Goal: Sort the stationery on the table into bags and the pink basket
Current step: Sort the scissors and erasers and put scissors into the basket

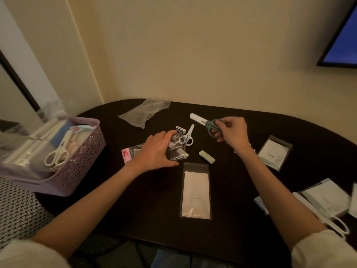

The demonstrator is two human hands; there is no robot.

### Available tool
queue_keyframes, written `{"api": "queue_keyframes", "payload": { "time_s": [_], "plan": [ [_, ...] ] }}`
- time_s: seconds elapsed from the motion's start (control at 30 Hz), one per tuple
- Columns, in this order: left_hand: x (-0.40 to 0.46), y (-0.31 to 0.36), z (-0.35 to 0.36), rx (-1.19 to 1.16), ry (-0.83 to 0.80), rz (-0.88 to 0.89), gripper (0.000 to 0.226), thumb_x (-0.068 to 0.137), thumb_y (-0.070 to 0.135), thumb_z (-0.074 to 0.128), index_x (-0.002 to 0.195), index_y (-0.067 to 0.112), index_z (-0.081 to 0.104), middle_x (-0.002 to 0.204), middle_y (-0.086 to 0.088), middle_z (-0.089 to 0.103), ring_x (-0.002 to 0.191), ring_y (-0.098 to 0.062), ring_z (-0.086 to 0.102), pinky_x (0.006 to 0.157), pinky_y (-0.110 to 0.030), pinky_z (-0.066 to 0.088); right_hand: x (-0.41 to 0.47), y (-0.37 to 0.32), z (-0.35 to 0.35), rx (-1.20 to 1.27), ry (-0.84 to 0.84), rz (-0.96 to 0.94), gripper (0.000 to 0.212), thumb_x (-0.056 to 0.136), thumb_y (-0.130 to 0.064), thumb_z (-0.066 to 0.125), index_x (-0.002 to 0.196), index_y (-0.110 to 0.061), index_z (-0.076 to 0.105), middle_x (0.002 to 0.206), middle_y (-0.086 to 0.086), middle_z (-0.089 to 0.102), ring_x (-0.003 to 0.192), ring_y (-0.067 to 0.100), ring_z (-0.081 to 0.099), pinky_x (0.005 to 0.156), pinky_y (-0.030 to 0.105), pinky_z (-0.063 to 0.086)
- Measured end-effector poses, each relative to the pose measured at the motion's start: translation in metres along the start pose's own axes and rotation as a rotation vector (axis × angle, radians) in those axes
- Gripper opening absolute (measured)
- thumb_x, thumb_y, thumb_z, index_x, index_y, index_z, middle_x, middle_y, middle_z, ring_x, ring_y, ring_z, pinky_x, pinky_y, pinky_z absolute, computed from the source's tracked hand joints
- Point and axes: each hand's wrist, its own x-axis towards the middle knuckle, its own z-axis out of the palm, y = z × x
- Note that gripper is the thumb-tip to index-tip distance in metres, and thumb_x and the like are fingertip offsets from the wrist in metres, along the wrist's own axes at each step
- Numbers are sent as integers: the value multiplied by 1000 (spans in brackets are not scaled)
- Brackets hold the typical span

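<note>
My right hand [232, 133] holds green-handled scissors [208, 124] by the handles above the dark table [222, 235]; their white-sheathed blade points left. My left hand [156, 151] rests on a clear bag with a pink header [126, 154], its fingers curled over the bag's right end. Small white scissors [188, 135] and a small white eraser box [180, 129] lie at the fingertips. The pink basket [77, 171] stands at the left edge and holds cream scissors [58, 154] and packets.
A flat clear bag with a white card [196, 191] lies in front of me. A pale green eraser [207, 156] sits beside it. An empty crumpled bag [144, 113] lies at the back. More bagged cards [274, 153] and white scissors [328, 219] lie at the right.
</note>
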Motion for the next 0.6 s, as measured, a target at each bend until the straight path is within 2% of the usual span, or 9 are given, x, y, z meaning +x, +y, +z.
{"api": "queue_keyframes", "payload": {
  "time_s": [0.07,0.13,0.2,0.37,0.6],
  "plan": [
    [0,1,-1,48,4,-13,98,70,55,76,146,23,23,133,0,46,119,-16,46,102,-32,35,-17,-19,-12,203,-96,85,15,93,-16,59,103,-9,68,85,7,71,66,9,69,49,15,52],
    [1,3,-1,96,3,-21,98,71,56,75,147,22,23,132,-1,47,118,-17,46,102,-33,37,-31,-30,-23,281,-225,142,16,91,-18,61,102,-8,69,85,7,73,64,7,68,47,13,49],
    [1,6,0,147,-4,-29,97,71,56,74,147,22,23,132,-2,47,118,-18,46,101,-34,38,-42,-35,-27,210,-298,115,18,90,-16,63,103,-6,70,85,7,73,59,5,66,45,13,46],
    [0,12,-1,196,-21,-40,97,72,55,74,147,22,22,133,-3,46,121,-19,45,103,-36,36,-59,-38,-15,-123,-297,-23,15,91,-17,63,99,-8,72,78,6,70,51,5,61,41,11,42],
    [-6,14,-7,155,25,-28,96,71,54,75,146,24,24,130,-2,48,118,-18,46,102,-35,35,-60,-39,-11,-276,-196,-41,17,92,-21,62,101,-11,71,71,-2,65,52,5,62,41,9,41]
  ]
}}
